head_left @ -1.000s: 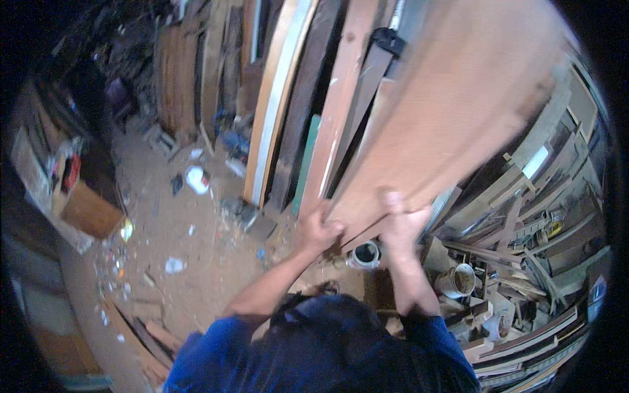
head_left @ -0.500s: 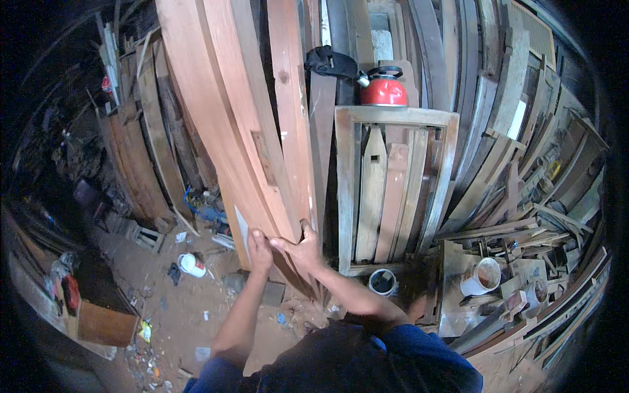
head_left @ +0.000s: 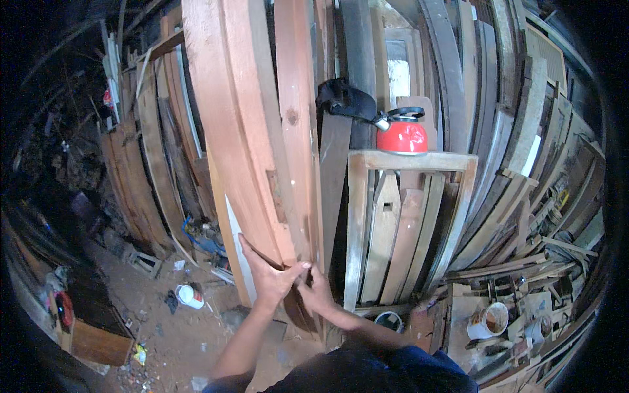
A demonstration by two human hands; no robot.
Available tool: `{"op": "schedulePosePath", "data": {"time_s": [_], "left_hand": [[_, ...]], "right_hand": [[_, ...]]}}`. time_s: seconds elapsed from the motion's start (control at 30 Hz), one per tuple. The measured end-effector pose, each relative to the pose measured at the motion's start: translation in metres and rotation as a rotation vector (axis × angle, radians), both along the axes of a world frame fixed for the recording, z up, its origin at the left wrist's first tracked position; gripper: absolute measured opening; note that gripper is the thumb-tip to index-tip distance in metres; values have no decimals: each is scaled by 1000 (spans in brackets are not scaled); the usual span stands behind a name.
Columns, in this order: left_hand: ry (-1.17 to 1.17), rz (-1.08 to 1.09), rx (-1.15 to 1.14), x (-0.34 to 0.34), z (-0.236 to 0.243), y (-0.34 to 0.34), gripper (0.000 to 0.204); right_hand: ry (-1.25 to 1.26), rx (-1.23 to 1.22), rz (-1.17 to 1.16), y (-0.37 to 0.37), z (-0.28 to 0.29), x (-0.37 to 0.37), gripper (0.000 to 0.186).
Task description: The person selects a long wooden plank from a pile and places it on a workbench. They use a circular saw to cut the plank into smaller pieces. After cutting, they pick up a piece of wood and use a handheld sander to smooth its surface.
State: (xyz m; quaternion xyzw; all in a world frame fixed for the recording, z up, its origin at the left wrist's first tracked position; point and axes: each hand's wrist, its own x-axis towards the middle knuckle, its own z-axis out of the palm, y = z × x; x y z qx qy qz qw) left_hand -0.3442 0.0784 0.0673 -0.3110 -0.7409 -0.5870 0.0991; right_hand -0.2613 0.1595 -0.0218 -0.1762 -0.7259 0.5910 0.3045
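A long pinkish wooden plank point(head_left: 229, 131) with a recessed cut-out stands upright before me among other leaning boards. My left hand point(head_left: 268, 278) grips its lower part, fingers along the left side and thumb stretched across toward the right. My right hand point(head_left: 314, 291) holds the plank lower down, just right of my left thumb, its fingers partly hidden by the wood. A narrower pink board point(head_left: 292, 164) with a knot stands directly behind the plank on the right. Beside them a red kettle point(head_left: 401, 137) sits on a pale wooden frame point(head_left: 468, 170), next to a black object point(head_left: 344, 98).
Stacked timber point(head_left: 511, 131) fills the back and right side. Buckets stand at the lower right point(head_left: 485, 324) and near the frame's foot point(head_left: 388, 319). A white container point(head_left: 189, 296), scraps and a brown wooden box point(head_left: 98, 344) lie on the dirt floor point(head_left: 170, 334) at the left.
The plank has swung from a slanted position on the right to upright among the boards ahead. My view has turned rightward, and my left hand has shifted its grip, thumb now across the wood.
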Motion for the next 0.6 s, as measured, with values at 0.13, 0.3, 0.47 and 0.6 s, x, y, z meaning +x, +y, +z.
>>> {"op": "schedulePosePath", "data": {"time_s": [0.13,0.3,0.47,0.6], "left_hand": [[89,189,-180,-20,-9,35,138],[59,190,-184,-55,-20,90,130],[88,257,-230,-87,-40,134,129],[57,270,-331,-113,-51,162,129]], "right_hand": [[-69,127,46,25,-6,-16,31],[-122,167,141,82,-20,-32,52],[-331,70,298,144,-31,-14,55],[-472,70,353,188,-87,11,53]]}}
